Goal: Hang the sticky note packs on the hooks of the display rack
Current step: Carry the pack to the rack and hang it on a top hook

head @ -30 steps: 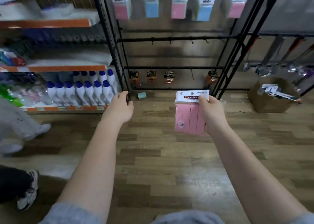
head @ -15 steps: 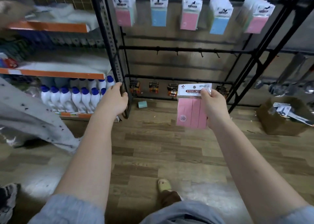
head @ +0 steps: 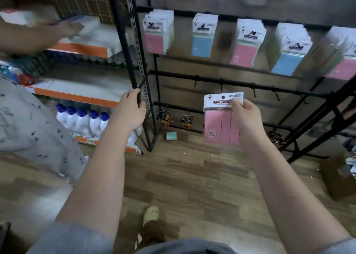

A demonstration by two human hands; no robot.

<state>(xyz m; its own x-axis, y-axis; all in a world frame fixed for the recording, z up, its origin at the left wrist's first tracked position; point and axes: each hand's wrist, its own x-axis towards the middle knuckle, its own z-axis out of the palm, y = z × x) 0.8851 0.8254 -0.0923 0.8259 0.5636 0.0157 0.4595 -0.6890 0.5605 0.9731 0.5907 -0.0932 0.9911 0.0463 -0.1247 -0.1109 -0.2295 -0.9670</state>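
- Pinching the white header card of a pink sticky note pack (head: 221,126), the right hand (head: 245,116) held it upright in front of the display rack (head: 154,107), thumb over the printed label and the other fingers curled behind — a closed grip on the pack's top right corner.
- The pack hung in the air below the middle rail (head: 238,84), just under a row of bare hooks (head: 221,85), touching neither rail nor hook.
- The left hand (head: 129,113) was wrapped around the rack's black upright post, fingers curled round the metal — a firm grip at about the level of the middle rail.
- Along the top rail, five hooks already carried sticky note packs (head: 204,34), pink and blue fronts alternating, each hook holding several.
- On the lowest rail hung small dark and orange packets (head: 163,118), near the floor.
- A small teal pad (head: 171,136) lay on the wooden floor (head: 192,186) at the foot of the rack.
- To the left stood an orange-edged shelf unit (head: 77,97), with white bottles with blue caps (head: 82,121) lined up on its lowest level.
- Another person's arm (head: 38,35) reached onto the upper shelf, blurred.
- A cardboard box (head: 337,178) sat on the floor at the right edge; its contents were too cut off to tell.
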